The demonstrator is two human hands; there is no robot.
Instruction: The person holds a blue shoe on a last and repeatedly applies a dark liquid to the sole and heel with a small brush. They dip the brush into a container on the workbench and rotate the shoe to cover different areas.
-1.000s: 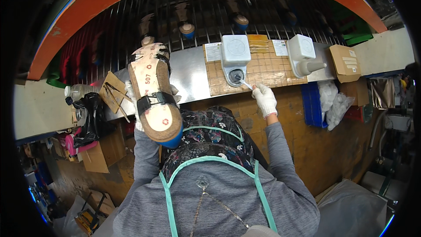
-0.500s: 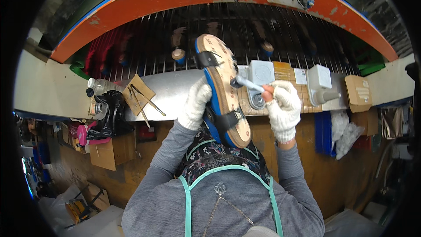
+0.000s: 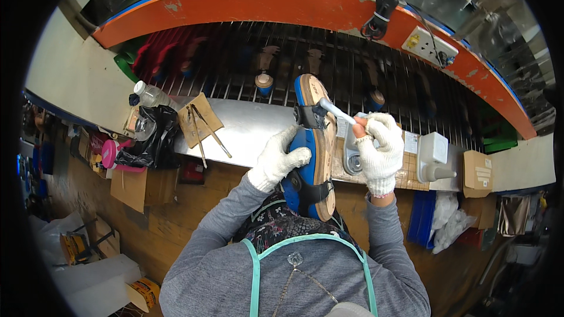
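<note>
In a white knit glove with bare fingertips, my left hand (image 3: 273,158) grips a sandal upper on a blue shoe last (image 3: 303,149) by its side. The last stands nearly lengthwise before me, its brown edge and part of the pale underside turned rightward. Black straps (image 3: 311,117) wrap over that underside. My right hand (image 3: 380,151), gloved with thumb and finger bare, pinches a brush (image 3: 339,112) by its pale handle. The brush reaches the shoe near the upper strap; its bristles are hidden.
Beyond the metal ledge (image 3: 244,126), a conveyor of rods (image 3: 235,76) carries several shoe lasts under an orange frame (image 3: 264,4). A white container with a spout (image 3: 433,155) stands right. Two thin tools lie on cardboard (image 3: 208,118), beside a clear bottle (image 3: 154,96) and black bag (image 3: 161,144).
The shoe has been rolled so its blue side shows more and its underside faces rightward. The brush has shifted from mid-underside toward the upper strap. The whole view has turned slightly.
</note>
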